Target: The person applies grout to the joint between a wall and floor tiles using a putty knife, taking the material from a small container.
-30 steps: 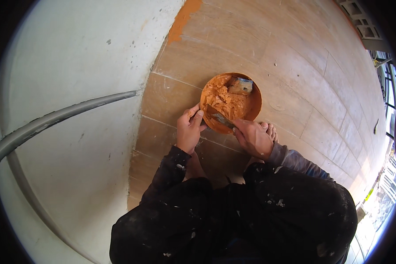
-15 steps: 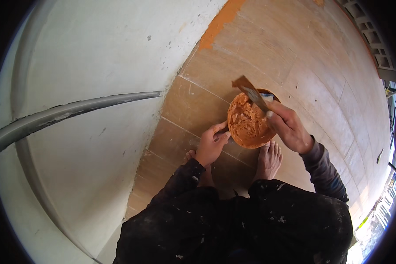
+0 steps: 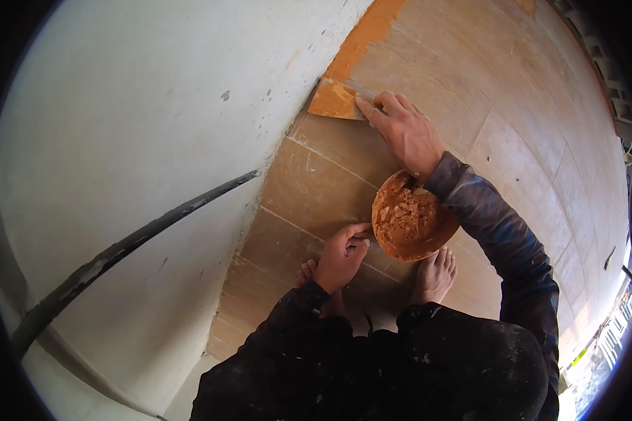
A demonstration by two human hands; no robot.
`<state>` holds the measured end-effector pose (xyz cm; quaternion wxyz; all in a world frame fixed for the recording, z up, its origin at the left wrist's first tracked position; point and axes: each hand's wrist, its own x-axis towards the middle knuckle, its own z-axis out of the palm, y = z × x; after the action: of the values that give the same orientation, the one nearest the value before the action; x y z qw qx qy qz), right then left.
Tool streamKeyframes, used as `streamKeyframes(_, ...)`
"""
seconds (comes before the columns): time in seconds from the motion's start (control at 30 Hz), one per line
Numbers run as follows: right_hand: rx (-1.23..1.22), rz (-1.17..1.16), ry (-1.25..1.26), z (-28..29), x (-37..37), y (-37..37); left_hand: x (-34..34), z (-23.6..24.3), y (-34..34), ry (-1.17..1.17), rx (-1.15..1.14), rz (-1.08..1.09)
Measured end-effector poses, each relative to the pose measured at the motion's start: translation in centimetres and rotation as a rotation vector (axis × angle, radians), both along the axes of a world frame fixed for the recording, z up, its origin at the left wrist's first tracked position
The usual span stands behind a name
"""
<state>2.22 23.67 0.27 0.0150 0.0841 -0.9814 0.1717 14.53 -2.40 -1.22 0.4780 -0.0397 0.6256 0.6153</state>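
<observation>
With its fingers closed, my right hand (image 3: pixel 404 133) grips a wide putty knife (image 3: pixel 361 112), whose blade is at the floor beside the base of the wall. Orange paste (image 3: pixel 336 99) covers the blade area. Below my right forearm is a round bowl (image 3: pixel 378 214) of thick, lumpy orange filler (image 3: pixel 411 217), its mouth tilted up towards me. My left hand (image 3: pixel 340 259) is closed, its thumb and fingertips pinched at the bowl's left rim. The exact hold there is partly hidden.
A pale, marked wall (image 3: pixel 147 119) rises on the left, with a dark pipe or cable (image 3: pixel 140 238) coming out of it. An orange strip (image 3: pixel 372 35) runs along the wall's foot. My bare feet (image 3: pixel 435 277) stand on the tiled floor (image 3: pixel 309 175). Pale openwork blocks (image 3: pixel 607 77) line the far right.
My right hand has carried the putty knife from over the bowl forward and left to the floor by the wall. My left hand stays at the bowl's rim. The whole view has shifted slightly.
</observation>
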Motion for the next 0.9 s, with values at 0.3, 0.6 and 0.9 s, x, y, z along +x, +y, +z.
streamKeyframes(0.3, -0.019, 0.016, -0.010, -2.3, -0.9, -0.5, -0.5, 0.4, 0.3, -0.052, 0.001, -0.009)
streamKeyframes(0.6, -0.193, 0.159, 0.003, -1.0, 0.2, 0.1, -0.5, 0.5, 0.1, -0.015, -0.030, -0.020)
streamKeyframes(0.9, -0.023, 0.004, -0.048, -2.1, -1.5, 0.7, -0.3, 0.2, 0.0, -0.003, -0.019, -0.027)
